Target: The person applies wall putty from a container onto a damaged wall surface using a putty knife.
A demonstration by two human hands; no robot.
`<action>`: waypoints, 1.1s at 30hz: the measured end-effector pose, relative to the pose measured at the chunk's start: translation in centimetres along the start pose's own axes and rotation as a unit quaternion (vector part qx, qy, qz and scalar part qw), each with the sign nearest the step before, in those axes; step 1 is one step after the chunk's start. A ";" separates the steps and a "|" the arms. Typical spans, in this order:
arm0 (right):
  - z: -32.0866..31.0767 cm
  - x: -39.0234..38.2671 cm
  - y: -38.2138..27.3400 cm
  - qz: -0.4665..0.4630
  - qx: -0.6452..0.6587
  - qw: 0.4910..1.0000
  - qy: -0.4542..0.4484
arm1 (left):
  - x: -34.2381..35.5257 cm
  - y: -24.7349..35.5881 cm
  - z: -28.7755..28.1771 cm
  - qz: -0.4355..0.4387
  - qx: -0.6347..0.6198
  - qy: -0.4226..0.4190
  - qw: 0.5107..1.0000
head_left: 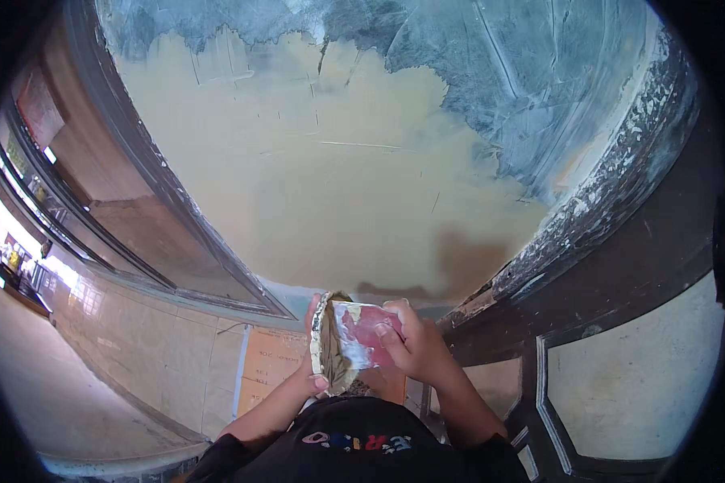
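My left hand (316,380) grips a round tub (316,342) by its rim and side, its thumb at the near edge. The tub is tilted so that its mouth faces right, and tan putty (331,346) coats the inside. In my right hand (415,342) is a flat red putty scraper (374,326), smeared with whitish filler. The scraper's left edge is at the tub's mouth. Beyond both hands stands a wall, coated with smooth tan filler (322,193) in its lower part and blotchy blue-grey (532,88) above.
A dark door frame with flaking paint (588,201) borders the wall on the right, beside a panelled door (636,362). At left are a brown frame (161,169) and glass panes. An orange sheet with writing (270,366) lies on the tiled floor (169,338).
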State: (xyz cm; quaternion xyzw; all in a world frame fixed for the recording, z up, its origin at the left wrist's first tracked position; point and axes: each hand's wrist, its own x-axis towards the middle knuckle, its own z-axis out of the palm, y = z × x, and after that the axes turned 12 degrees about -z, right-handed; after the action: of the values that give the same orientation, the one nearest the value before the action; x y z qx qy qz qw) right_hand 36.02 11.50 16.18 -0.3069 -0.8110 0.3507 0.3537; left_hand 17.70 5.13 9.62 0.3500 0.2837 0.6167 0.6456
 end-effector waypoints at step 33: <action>0.5 -3.3 7.8 0.021 0.354 0.930 0.093 | -0.5 -2.3 -1.8 -0.130 -0.183 0.052 0.973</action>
State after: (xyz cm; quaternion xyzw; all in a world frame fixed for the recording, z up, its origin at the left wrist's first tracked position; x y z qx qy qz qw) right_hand 39.39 13.30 8.56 -0.2100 -0.5908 0.5922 0.5061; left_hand 17.63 4.81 6.65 0.1534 0.2425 0.5866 0.7573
